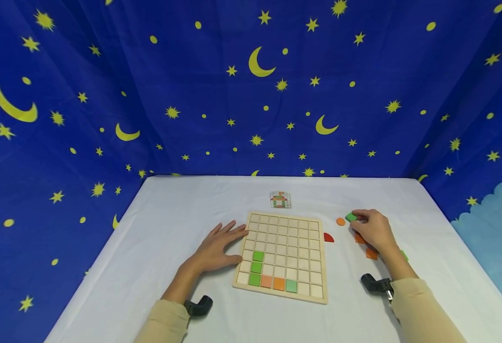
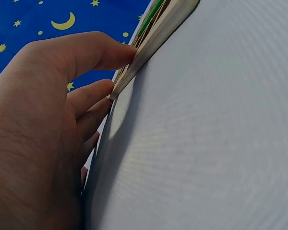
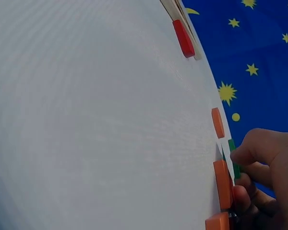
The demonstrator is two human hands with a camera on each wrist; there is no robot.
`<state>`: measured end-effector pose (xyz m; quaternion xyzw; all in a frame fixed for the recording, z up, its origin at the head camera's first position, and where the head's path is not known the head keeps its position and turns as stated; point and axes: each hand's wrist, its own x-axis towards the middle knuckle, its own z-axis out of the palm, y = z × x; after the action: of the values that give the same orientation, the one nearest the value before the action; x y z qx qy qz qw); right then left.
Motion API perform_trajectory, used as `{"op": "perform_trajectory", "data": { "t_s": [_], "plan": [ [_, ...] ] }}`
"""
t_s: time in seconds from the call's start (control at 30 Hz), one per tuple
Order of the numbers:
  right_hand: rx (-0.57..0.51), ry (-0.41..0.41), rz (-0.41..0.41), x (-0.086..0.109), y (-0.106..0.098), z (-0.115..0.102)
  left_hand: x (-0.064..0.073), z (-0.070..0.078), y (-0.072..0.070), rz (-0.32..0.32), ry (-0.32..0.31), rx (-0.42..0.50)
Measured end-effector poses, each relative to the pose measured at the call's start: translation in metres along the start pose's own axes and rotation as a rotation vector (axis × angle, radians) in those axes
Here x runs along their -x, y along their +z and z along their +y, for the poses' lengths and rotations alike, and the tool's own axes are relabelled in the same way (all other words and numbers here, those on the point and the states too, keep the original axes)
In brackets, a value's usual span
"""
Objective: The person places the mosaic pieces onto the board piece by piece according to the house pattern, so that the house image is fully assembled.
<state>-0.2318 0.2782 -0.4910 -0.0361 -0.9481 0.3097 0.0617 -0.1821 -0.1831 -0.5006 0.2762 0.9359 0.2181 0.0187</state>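
Observation:
A wooden grid board [image 1: 323,267] lies on the white table. In its lower left, a column of green tiles [image 1: 256,267] meets a row with a pink tile [image 1: 266,281], an orange tile [image 1: 278,284] and a teal tile [image 1: 291,286]. My left hand [image 1: 216,248] touches the board's left edge with spread fingers; the left wrist view shows its thumb [image 2: 108,53] against the frame. To the right of the board, my right hand [image 1: 376,232] pinches a green tile [image 1: 351,216], also visible at the fingertips in the right wrist view [image 3: 234,165].
Near the right hand lie an orange disc [image 1: 340,221], orange tiles [image 1: 371,253] and a partly hidden green piece [image 1: 404,255]. A red quarter-round [image 1: 329,237] sits beside the board's right edge. Behind the board is a small pattern card [image 1: 280,200]. A blue starry cloth [image 1: 216,95] surrounds the table.

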Motion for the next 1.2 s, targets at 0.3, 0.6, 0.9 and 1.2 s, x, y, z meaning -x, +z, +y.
{"op": "perform_trajectory", "data": {
  "t_s": [0.3, 0.6, 0.9, 1.2],
  "plan": [
    [-0.046, -0.039, -0.049, 0.003, -0.004, 0.0, 0.0, 0.001, -0.001, 0.003, 0.007, 0.004],
    [-0.057, -0.141, -0.072, 0.008, -0.004, -0.002, -0.001, 0.002, 0.0, 0.002, 0.003, -0.003],
    [-0.096, -0.277, -0.07, 0.014, -0.004, -0.009, 0.0, 0.003, -0.001, 0.008, 0.008, 0.007],
    [-0.117, -0.302, -0.115, 0.022, -0.002, -0.019, 0.0, 0.002, 0.0, 0.011, 0.01, -0.003]
  ]
}}
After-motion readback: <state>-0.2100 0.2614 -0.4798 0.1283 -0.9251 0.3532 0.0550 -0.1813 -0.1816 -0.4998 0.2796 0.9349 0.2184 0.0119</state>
